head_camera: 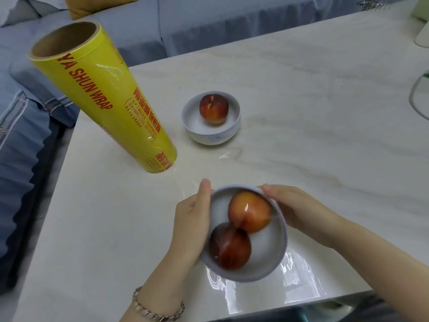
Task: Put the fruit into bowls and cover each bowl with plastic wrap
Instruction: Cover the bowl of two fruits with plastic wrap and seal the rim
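Observation:
A white bowl (267,259) near the table's front edge holds two red peaches (249,211), and clear plastic wrap is stretched over its top. My left hand (192,219) grips the bowl's left side with the thumb on the far rim. My right hand (299,210) holds the right side, fingers curled round the rim. Loose wrap (294,273) lies crinkled on the table to the bowl's right. A second white bowl (197,126) with one peach (214,108) stands farther back, uncovered. A tall yellow roll of plastic wrap (111,98) stands upright at the left.
The pale marble table (301,112) runs to the right and back. A blue sofa (27,117) lies beyond its left edge. A glass rim (415,98) shows at the far right edge, and a white object (422,36) stands at the back right.

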`<state>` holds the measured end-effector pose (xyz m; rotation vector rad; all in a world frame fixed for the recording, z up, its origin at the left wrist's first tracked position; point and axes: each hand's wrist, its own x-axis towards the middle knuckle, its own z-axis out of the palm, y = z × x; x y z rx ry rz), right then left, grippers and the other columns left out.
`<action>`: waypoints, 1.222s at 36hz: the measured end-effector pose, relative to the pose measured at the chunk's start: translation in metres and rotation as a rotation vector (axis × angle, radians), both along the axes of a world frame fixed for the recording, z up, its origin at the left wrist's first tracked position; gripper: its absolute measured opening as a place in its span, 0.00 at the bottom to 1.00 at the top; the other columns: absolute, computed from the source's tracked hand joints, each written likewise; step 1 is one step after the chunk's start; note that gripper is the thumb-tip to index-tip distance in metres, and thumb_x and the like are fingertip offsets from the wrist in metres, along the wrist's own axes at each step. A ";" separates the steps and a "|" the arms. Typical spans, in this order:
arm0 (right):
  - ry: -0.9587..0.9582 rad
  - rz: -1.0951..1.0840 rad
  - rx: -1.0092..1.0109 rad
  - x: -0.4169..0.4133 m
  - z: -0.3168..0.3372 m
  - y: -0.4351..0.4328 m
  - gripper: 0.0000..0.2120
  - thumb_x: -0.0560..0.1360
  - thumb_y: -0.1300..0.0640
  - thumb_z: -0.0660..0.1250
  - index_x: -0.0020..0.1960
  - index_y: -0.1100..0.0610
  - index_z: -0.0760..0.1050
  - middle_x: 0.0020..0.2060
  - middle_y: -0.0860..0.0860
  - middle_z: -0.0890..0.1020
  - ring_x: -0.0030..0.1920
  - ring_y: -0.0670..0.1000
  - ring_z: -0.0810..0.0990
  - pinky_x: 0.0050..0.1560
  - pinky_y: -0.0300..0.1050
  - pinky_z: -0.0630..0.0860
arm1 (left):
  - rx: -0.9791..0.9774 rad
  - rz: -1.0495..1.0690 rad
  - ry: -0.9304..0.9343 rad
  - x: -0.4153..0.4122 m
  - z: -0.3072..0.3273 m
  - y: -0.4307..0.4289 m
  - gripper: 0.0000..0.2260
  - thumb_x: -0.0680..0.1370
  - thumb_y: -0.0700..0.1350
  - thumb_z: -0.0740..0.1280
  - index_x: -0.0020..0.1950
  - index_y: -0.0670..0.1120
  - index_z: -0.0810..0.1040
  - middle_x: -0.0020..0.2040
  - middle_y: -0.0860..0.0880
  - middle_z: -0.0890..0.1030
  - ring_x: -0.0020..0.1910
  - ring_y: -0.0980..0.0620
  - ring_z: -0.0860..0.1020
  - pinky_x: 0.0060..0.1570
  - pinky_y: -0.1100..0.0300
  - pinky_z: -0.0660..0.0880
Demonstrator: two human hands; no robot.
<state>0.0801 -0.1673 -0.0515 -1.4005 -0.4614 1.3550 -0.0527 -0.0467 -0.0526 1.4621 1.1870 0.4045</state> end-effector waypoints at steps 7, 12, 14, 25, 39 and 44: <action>-0.044 -0.104 0.080 0.000 -0.001 -0.006 0.13 0.70 0.50 0.67 0.47 0.59 0.81 0.42 0.51 0.83 0.43 0.46 0.80 0.44 0.35 0.77 | -0.195 0.123 -0.063 0.004 0.002 -0.005 0.16 0.80 0.52 0.56 0.38 0.47 0.75 0.37 0.50 0.80 0.37 0.54 0.77 0.39 0.61 0.72; -0.167 -0.059 0.137 -0.003 0.001 -0.003 0.07 0.71 0.51 0.67 0.45 0.47 0.83 0.45 0.47 0.85 0.45 0.43 0.81 0.48 0.35 0.76 | -0.125 0.001 -0.073 0.000 0.008 0.008 0.09 0.76 0.39 0.59 0.39 0.46 0.75 0.37 0.48 0.76 0.38 0.49 0.73 0.36 0.64 0.72; -0.225 -0.045 0.129 -0.004 0.000 0.000 0.09 0.71 0.49 0.68 0.49 0.47 0.82 0.48 0.43 0.85 0.48 0.40 0.81 0.50 0.32 0.75 | -0.130 -0.064 -0.095 0.001 0.013 0.015 0.13 0.78 0.40 0.57 0.44 0.49 0.81 0.42 0.46 0.80 0.44 0.49 0.77 0.45 0.64 0.74; -0.420 0.016 0.101 0.024 0.015 0.009 0.08 0.64 0.49 0.70 0.40 0.49 0.83 0.40 0.44 0.85 0.43 0.40 0.81 0.49 0.31 0.74 | -0.042 -0.137 -0.123 0.001 0.006 0.013 0.18 0.78 0.54 0.61 0.34 0.48 0.81 0.36 0.50 0.82 0.37 0.55 0.77 0.40 0.64 0.74; -0.567 0.661 -0.048 0.050 0.039 0.033 0.12 0.76 0.59 0.63 0.35 0.50 0.75 0.29 0.41 0.74 0.32 0.39 0.71 0.40 0.29 0.69 | 0.137 -0.257 -0.138 -0.001 -0.002 0.017 0.22 0.77 0.55 0.63 0.43 0.34 0.79 0.37 0.47 0.75 0.38 0.55 0.72 0.39 0.64 0.70; -0.462 0.592 -0.020 0.058 0.039 0.032 0.09 0.78 0.62 0.61 0.40 0.55 0.74 0.32 0.40 0.80 0.34 0.39 0.73 0.39 0.29 0.69 | 0.133 -0.307 -0.155 0.003 0.001 0.017 0.23 0.71 0.57 0.62 0.43 0.36 0.81 0.39 0.48 0.78 0.40 0.55 0.75 0.43 0.61 0.73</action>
